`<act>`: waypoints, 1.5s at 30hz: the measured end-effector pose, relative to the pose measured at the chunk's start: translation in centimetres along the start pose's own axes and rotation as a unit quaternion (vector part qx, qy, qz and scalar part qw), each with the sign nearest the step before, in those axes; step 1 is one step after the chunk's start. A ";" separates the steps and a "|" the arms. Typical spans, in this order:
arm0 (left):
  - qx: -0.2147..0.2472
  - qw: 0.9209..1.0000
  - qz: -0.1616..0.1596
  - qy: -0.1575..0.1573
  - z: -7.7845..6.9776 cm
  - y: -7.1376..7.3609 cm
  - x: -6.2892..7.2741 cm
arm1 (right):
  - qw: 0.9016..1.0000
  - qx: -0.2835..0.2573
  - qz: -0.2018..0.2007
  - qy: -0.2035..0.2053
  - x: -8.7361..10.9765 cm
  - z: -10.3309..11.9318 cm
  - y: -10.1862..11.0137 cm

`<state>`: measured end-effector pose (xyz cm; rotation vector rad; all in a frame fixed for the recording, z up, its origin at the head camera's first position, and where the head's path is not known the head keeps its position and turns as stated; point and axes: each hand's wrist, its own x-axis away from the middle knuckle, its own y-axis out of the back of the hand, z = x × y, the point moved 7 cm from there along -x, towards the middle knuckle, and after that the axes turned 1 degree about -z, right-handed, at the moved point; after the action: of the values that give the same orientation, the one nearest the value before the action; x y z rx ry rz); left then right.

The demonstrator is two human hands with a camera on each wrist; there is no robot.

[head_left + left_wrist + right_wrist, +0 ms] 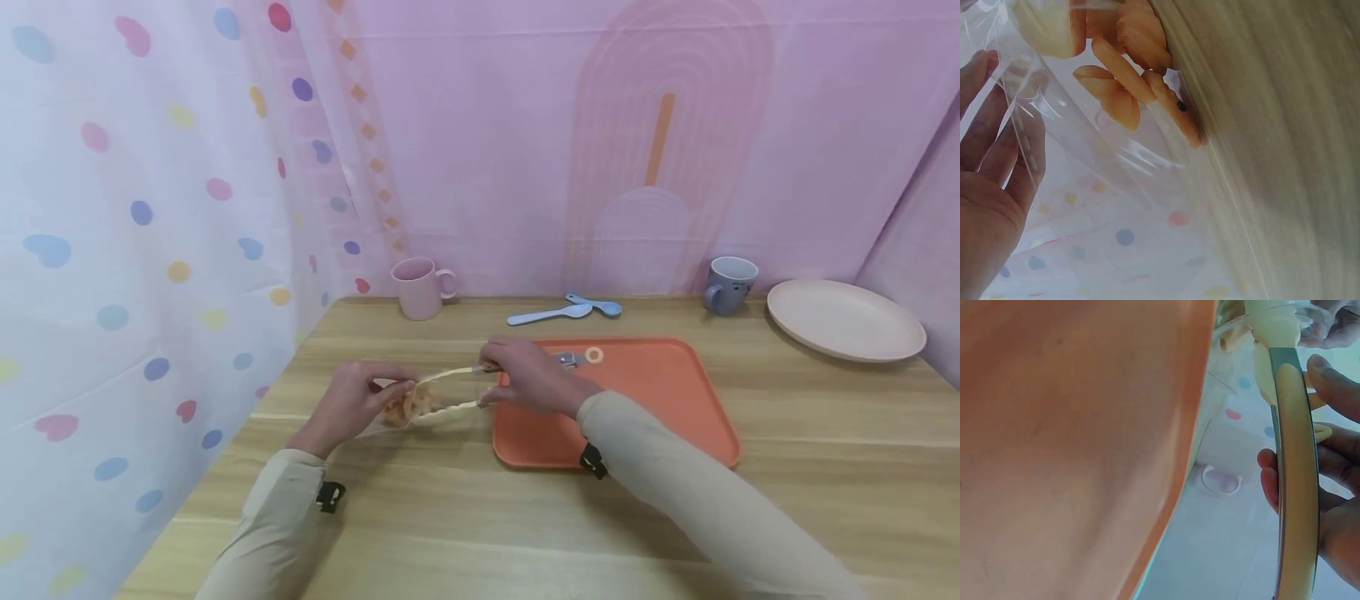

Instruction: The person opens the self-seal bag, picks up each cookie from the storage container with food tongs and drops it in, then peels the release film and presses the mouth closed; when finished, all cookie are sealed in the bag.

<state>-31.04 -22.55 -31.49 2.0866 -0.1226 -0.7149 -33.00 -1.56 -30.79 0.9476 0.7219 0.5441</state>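
Tongs (1297,481), cream-tipped and parted, sit gripped in my right hand (536,375), ends at the clear plastic bag (1104,169) my left hand (360,398) pinches, its snack pieces (1124,70) orange-brown.

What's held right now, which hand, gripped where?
Right hand: tongs, by the arms, just behind the cream tips. Left hand: clear plastic bag, by the edge near its mouth.
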 end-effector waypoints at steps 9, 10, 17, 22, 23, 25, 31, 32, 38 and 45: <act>0.004 1.000 0.005 0.003 0.1 0.0 -0.1 | 1.000 -0.002 0.008 -0.006 -0.4 -0.1 -0.2; 0.005 1.000 0.006 -0.001 0.1 0.0 -0.1 | 1.000 -0.003 0.011 -0.009 -0.3 -0.1 -0.1; -0.005 1.000 0.003 -0.014 0.3 -0.1 -0.1 | 0.999 -0.011 0.012 -0.034 0.7 -0.8 1.2; -0.005 1.000 0.005 -0.014 0.1 -0.1 -0.3 | 0.998 -0.030 0.001 -0.048 2.3 -1.5 2.7; -0.006 1.000 0.007 -0.014 0.1 -0.1 -0.4 | 0.998 -0.035 0.001 -0.050 2.6 -1.6 3.1; -0.007 1.000 0.008 -0.015 0.0 -0.1 -0.5 | 0.997 -0.045 0.002 -0.059 3.5 -2.0 3.7; -0.012 1.000 0.016 -0.002 0.1 -0.1 -0.3 | 0.996 -0.017 -0.020 -0.083 6.9 -4.0 6.1; -0.013 1.000 0.018 0.001 0.2 -0.2 -0.3 | 0.996 -0.010 -0.024 -0.088 7.6 -4.5 6.5; -0.014 1.000 0.024 0.009 0.4 -0.5 0.4 | 0.991 0.034 -0.069 -0.113 12.3 -7.9 9.3; -0.012 1.000 0.015 -0.006 0.1 -0.6 0.6 | 0.976 0.043 -0.107 -0.186 18.8 -13.0 12.4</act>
<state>-30.71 -22.51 -32.28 2.0546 -0.1514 -0.7077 -31.95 24.43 -30.85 1.0028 0.5029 0.1376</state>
